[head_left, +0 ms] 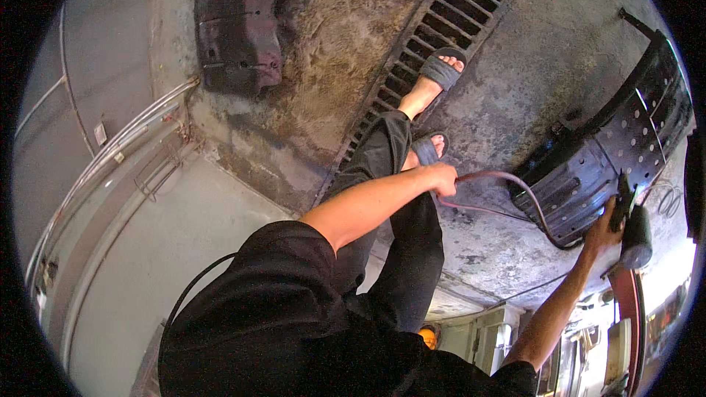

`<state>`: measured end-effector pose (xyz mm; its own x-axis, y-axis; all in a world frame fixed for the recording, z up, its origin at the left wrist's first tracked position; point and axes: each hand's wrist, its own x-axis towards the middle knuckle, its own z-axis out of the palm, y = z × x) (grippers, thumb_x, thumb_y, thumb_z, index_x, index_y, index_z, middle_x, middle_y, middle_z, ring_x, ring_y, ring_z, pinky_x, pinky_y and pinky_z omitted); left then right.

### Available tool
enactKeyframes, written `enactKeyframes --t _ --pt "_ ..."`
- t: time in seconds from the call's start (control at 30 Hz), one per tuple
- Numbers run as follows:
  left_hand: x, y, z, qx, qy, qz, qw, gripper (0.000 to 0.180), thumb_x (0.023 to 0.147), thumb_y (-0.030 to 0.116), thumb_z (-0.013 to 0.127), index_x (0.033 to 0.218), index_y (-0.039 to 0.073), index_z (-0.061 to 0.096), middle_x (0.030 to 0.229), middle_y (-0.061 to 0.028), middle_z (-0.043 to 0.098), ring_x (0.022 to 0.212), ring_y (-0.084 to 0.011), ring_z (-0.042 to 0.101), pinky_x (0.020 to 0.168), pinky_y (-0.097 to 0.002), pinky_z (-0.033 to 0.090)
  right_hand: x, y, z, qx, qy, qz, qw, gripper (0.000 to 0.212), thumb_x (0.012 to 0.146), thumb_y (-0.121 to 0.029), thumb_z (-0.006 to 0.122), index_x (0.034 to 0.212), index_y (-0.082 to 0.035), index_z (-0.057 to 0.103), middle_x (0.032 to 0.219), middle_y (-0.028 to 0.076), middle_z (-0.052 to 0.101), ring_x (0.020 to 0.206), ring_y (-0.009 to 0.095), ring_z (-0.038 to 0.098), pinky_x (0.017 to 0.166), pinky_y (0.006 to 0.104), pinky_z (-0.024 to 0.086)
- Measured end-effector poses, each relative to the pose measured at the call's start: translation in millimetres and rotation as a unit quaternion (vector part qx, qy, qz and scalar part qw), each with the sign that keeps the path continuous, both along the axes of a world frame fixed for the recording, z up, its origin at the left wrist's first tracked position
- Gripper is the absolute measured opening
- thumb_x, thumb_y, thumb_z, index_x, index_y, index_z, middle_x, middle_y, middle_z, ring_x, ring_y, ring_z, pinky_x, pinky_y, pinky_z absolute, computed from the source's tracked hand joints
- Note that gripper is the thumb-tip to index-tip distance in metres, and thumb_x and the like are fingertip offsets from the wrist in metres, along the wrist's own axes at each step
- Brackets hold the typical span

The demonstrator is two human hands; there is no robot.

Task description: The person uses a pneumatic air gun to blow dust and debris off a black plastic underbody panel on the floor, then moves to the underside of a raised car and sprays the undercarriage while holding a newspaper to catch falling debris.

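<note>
Work looks under way, though how much is done or left cannot be told: right of centre, the left hand grips a hose, while at the right the right hand's fingers seem wrapped round a dark tool beside the black perforated panel, contact unclear.

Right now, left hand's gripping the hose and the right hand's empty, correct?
Not quite: the right hand isn't empty; the head view shows it holding a dark tool with a cylindrical part. The left hand is gripping the hose.
</note>
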<state>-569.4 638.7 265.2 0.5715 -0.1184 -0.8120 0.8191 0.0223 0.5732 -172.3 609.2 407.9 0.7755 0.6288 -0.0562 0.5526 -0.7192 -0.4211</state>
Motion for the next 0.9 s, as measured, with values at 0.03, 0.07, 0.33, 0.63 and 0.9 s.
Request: enactKeyframes --t 0.03,0.07,0.33,0.63,0.9 --pt "-1 -15 8 -0.009 -0.004 -0.001 1.0 0.037 0.075 0.032 0.061 0.099 0.006 0.072 0.095 -0.0223 0.07 0.092 -0.038 0.067 0.082 -0.047 0.052 -4 -20 9 -0.01 0.009 -0.012 1.0 0.037 0.091 -0.025 0.07 0.113 0.005 0.067 0.108 0.013 0.069 0.093 0.022 0.064 0.085 0.0347 0.05" --pt "-6 -30 16 -0.017 -0.009 -0.004 1.0 0.037 0.075 0.032 0.062 0.098 0.006 0.072 0.094 -0.0217 0.07 0.092 -0.0379 0.067 0.081 -0.0473 0.052 -10 -42 19 -0.008 0.028 -0.028 0.999 0.037 0.091 -0.025 0.07 0.113 0.005 0.067 0.109 0.014 0.069 0.093 0.022 0.065 0.084 0.0349 0.05" --pt "-14 -120 64 -0.05 -0.02 0.006 0.999 0.041 0.074 0.03 0.064 0.107 0.006 0.069 0.101 -0.0208 0.07 0.095 -0.0381 0.067 0.081 -0.0476 0.052 -50 -159 75 0.045 0.094 -0.072 0.992 0.031 0.092 -0.02 0.069 0.115 0.0 0.069 0.111 0.009 0.071 0.099 0.017 0.066 0.087 0.0313 0.051" --pt "-52 -231 102 -0.056 -0.049 -0.062 0.995 0.035 0.082 0.033 0.06 0.106 0.01 0.071 0.105 -0.0214 0.069 0.101 -0.0364 0.066 0.086 -0.0468 0.051 -114 -280 144 0.008 0.033 -0.123 0.992 0.034 0.087 -0.03 0.074 0.11 -0.005 0.07 0.103 0.009 0.071 0.092 0.017 0.064 0.085 0.0327 0.049" --pt "-49 -341 125 -0.043 -0.099 -0.064 0.992 0.029 0.085 0.019 0.059 0.109 0.009 0.07 0.104 -0.0213 0.069 0.102 -0.0366 0.065 0.09 -0.0443 0.05 -152 -390 223 -0.054 -0.009 -0.155 0.986 0.032 0.088 -0.021 0.073 0.112 -0.001 0.068 0.094 0.005 0.069 0.083 0.012 0.061 0.077 0.0301 0.05"
